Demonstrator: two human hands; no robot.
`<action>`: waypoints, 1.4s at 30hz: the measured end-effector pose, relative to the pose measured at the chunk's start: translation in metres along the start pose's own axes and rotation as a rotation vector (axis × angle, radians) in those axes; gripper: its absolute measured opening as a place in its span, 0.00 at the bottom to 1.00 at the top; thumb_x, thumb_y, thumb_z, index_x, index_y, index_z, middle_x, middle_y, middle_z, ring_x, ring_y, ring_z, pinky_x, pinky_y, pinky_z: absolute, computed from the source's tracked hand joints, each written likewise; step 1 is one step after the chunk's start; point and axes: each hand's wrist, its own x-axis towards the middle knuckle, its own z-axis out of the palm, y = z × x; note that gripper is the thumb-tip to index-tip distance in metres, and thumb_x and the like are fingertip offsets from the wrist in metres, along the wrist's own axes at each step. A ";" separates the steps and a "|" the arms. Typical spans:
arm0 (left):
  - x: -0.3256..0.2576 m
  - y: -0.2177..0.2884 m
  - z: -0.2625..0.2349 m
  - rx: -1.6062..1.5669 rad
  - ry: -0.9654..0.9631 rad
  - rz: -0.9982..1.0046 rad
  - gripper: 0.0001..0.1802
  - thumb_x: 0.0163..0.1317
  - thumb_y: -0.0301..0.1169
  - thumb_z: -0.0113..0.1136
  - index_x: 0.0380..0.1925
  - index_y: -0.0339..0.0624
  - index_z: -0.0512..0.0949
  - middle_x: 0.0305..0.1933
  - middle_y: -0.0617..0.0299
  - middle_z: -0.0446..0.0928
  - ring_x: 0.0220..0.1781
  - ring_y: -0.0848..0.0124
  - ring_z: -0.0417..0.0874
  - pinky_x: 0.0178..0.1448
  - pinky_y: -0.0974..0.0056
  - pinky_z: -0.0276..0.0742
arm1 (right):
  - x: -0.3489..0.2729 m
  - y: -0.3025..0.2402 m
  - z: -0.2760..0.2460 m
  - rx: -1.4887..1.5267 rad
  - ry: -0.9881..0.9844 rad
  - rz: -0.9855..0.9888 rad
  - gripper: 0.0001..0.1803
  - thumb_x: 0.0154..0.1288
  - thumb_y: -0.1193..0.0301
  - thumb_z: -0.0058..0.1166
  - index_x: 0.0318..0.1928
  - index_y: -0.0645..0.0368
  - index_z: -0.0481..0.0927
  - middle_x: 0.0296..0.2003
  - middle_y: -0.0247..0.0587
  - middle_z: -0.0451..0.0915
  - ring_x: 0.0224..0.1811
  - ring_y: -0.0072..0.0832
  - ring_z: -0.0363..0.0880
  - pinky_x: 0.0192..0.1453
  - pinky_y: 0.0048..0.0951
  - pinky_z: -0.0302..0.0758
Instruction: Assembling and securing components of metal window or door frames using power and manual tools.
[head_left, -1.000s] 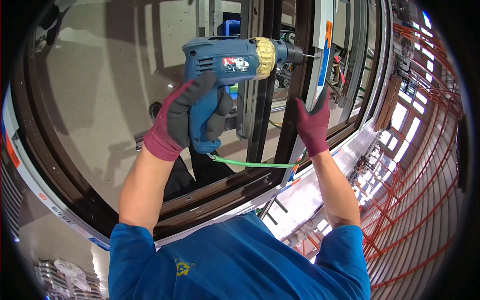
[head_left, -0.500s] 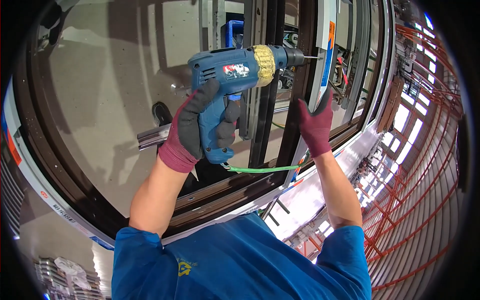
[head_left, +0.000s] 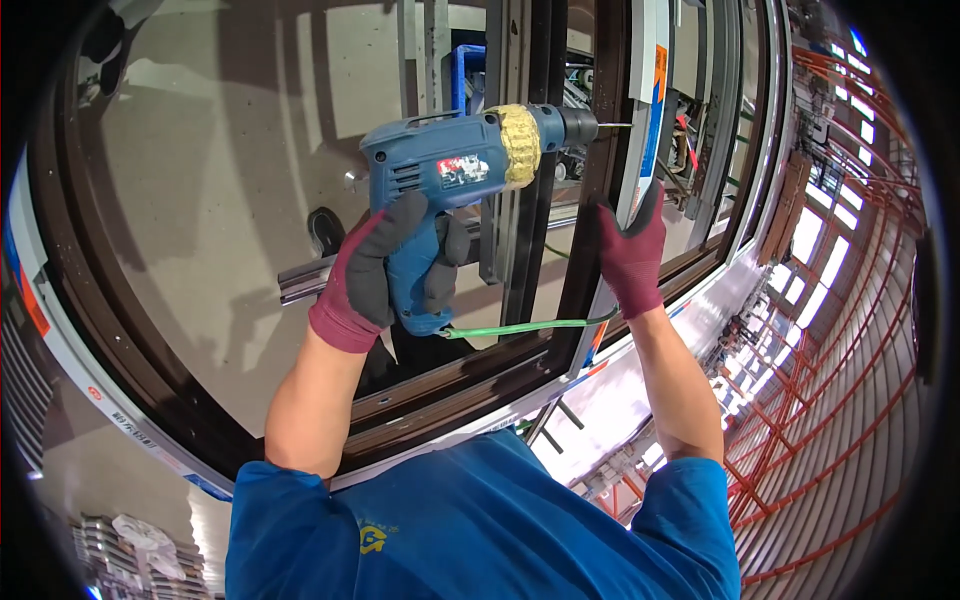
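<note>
My left hand, in a maroon and dark grey glove, is wrapped round the grip of a blue power drill. A yellow wrapping circles the drill's front, and its black chuck carries a thin drill bit. The bit points right, its tip over the upright dark brown frame bar; whether it touches cannot be told. My right hand, gloved alike, is closed round this bar and the pale strip along it, below the bit. Its fingertips are partly hidden. A green cable runs from the drill's base toward my right wrist.
Brown frame bars with white-taped edges surround the work in front of me. Below the frame lie a blue bin and a metal profile. Stacked profiles lie at lower left. Red metal framework stands at right.
The drill and my left hand have shifted slightly left, the drill's rear dropping so that its nose tilts up a little. The bit tip has moved left. My right hand has barely moved.
</note>
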 end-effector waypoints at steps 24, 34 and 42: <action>0.014 0.000 0.001 0.013 -0.018 0.040 0.27 0.77 0.50 0.60 0.59 0.36 0.76 0.37 0.51 0.84 0.22 0.69 0.82 0.24 0.64 0.77 | 0.002 -0.009 0.000 -0.008 0.004 -0.024 0.36 0.62 0.66 0.72 0.67 0.59 0.70 0.52 0.55 0.87 0.56 0.51 0.87 0.60 0.43 0.81; 0.017 -0.003 -0.005 -0.070 -0.063 -0.003 0.27 0.77 0.51 0.59 0.59 0.38 0.76 0.38 0.52 0.85 0.22 0.67 0.82 0.24 0.64 0.77 | 0.002 -0.006 0.002 -0.060 0.012 -0.031 0.39 0.62 0.65 0.71 0.71 0.58 0.68 0.52 0.55 0.87 0.56 0.51 0.88 0.60 0.43 0.81; 0.017 -0.026 -0.008 -0.285 0.000 -0.077 0.29 0.75 0.55 0.60 0.60 0.43 0.77 0.37 0.54 0.85 0.22 0.68 0.81 0.22 0.64 0.74 | 0.001 -0.010 0.002 -0.082 0.017 -0.018 0.40 0.62 0.66 0.71 0.71 0.57 0.67 0.52 0.54 0.87 0.56 0.51 0.88 0.60 0.44 0.81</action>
